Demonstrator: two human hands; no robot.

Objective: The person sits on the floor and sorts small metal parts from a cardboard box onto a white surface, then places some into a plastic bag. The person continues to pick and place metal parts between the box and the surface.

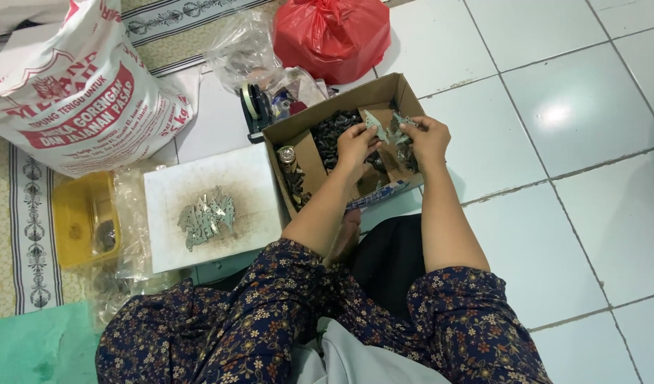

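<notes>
The left hand (355, 142) is pinching a small flat metal piece (374, 126) at its edge. The right hand (428, 139) is pinching another metal piece (400, 124) the same way. Both pieces are hanging just over the cardboard box (387, 92). They are looking thin, grey and a bit shiny, with pointy corners. They are probably light and stiff, so holding the flat sides seems safest. More pieces are lying on the white board (256, 178) near a yellow tub (74, 213).

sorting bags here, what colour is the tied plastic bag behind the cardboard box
Red: the tied plastic bag, clearest in the head view.
</notes>
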